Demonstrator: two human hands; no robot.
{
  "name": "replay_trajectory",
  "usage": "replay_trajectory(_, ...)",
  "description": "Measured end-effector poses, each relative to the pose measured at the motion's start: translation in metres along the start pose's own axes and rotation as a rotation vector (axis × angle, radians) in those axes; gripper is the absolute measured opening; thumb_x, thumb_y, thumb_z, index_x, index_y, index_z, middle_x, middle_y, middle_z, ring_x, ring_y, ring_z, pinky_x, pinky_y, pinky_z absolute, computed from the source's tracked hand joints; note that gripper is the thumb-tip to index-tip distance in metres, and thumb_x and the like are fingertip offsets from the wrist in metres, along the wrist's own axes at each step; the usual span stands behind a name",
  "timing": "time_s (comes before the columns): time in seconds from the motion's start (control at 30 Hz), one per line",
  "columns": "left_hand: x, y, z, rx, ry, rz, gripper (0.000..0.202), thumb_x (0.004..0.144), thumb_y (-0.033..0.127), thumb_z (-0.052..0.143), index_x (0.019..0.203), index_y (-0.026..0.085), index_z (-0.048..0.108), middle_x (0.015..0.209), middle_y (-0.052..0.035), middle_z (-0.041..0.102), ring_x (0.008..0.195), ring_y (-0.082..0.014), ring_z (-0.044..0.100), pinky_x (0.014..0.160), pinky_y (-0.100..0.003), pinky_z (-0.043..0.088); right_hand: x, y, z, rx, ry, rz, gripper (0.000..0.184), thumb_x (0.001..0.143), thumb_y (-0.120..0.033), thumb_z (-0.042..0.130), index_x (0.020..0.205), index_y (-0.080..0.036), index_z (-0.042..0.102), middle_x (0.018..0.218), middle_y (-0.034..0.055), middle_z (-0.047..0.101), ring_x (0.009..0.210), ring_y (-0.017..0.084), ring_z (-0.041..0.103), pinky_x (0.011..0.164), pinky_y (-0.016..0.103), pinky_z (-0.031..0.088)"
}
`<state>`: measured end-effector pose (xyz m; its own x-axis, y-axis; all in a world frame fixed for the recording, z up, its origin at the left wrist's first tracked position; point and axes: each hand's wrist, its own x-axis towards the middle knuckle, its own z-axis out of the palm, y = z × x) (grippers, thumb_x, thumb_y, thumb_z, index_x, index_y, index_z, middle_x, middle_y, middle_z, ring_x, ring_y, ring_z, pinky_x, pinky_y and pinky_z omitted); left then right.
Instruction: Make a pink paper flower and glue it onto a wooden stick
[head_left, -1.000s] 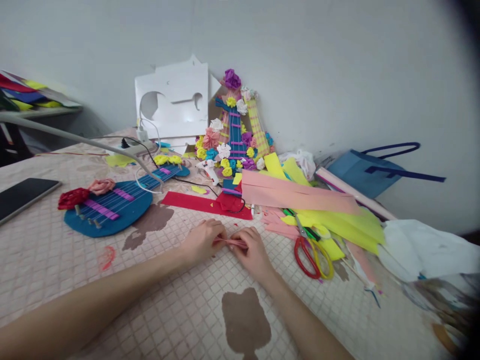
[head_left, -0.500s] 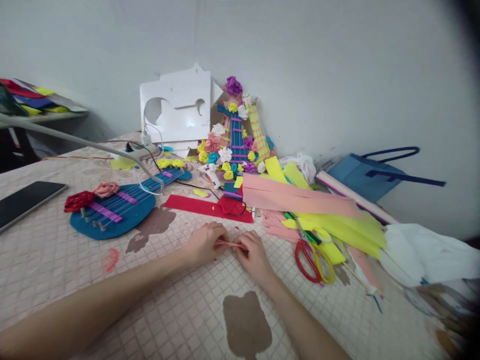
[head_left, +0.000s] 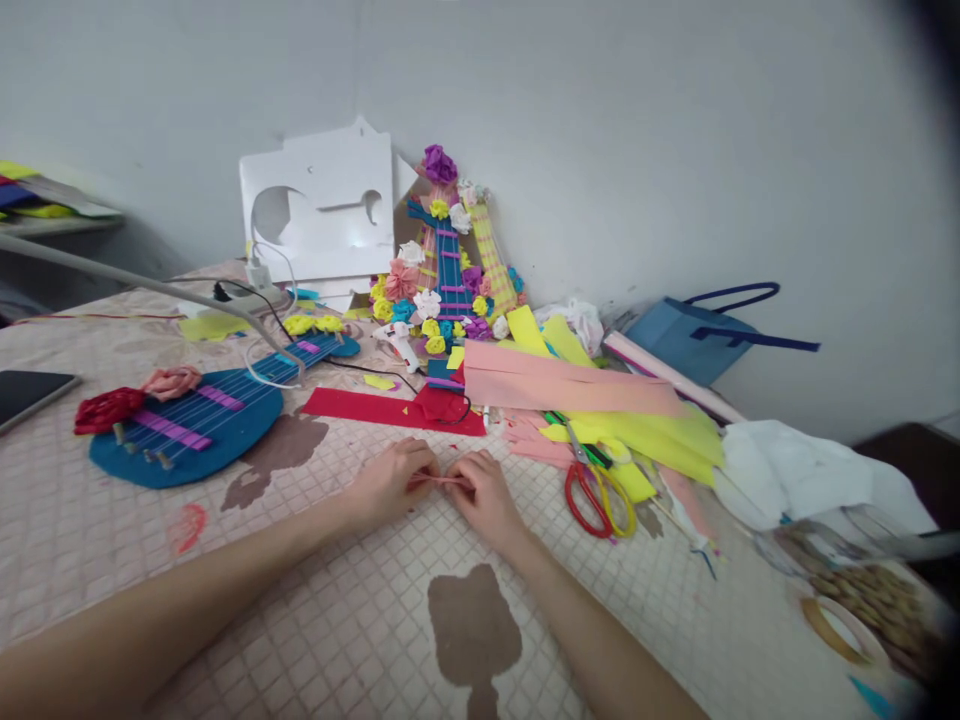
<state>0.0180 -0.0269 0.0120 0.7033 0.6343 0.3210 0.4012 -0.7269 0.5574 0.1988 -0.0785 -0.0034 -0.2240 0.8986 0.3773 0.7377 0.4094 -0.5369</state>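
Both my hands meet low over the patterned tablecloth [head_left: 315, 620] and pinch a narrow pink paper strip [head_left: 439, 480] between them. My left hand [head_left: 390, 482] grips its left end with curled fingers. My right hand [head_left: 484, 495] holds the right end, fingers closed on it. The strip lies nearly flat, just above the cloth. A red felt strip [head_left: 382, 410] lies just beyond my hands.
A blue felt guitar [head_left: 195, 420] with paper roses lies at left, a phone [head_left: 26, 392] at the far left. Decorated guitars [head_left: 450, 265] lean on the wall. Pink and yellow sheets [head_left: 570, 385], red scissors [head_left: 592, 495], a glue gun [head_left: 397, 345], a blue bag [head_left: 690, 335] and white paper [head_left: 795, 470] crowd the right.
The view has shifted a little to the right, so everything sits further left in frame. My hands stay together on the pink strip with hardly any movement.
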Motion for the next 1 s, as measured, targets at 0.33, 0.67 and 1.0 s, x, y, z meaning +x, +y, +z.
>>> replay_trajectory(0.33,0.005,-0.005,0.0,-0.219,0.092,-0.217,0.01,0.077,0.023,0.054,0.074,0.015,0.06,0.073,-0.0024,0.061,0.068,-0.0144,0.055,0.062,-0.025,0.042,0.005,0.059,-0.087,-0.117,0.337,0.05,0.014,0.085,-0.026,0.052,0.093,-0.021,0.062,0.098,0.0068,0.063,0.095,0.021,0.056,0.086,0.037,0.045)
replay_trajectory(0.67,0.009,-0.011,-0.003,-0.688,0.109,-0.431,0.039,0.07,0.052,0.066,0.071,0.013,0.056,0.061,0.0016,0.05,0.053,-0.009,0.045,0.048,-0.02,0.033,-0.068,0.191,-0.175,-0.347,0.315,0.436,0.012,0.068,-0.028,0.06,0.072,-0.019,0.066,0.07,0.0046,0.06,0.065,0.019,0.057,0.065,0.031,0.046)
replay_trajectory(1.0,0.007,-0.006,-0.008,-0.765,0.18,-0.45,0.034,0.072,0.048,0.065,0.075,0.015,0.056,0.064,0.0028,0.05,0.057,-0.0093,0.046,0.051,-0.02,0.035,-0.074,0.213,-0.176,-0.403,0.229,0.425,0.017,0.07,-0.036,0.059,0.075,-0.022,0.066,0.08,0.0053,0.053,0.08,0.022,0.057,0.077,0.036,0.047)
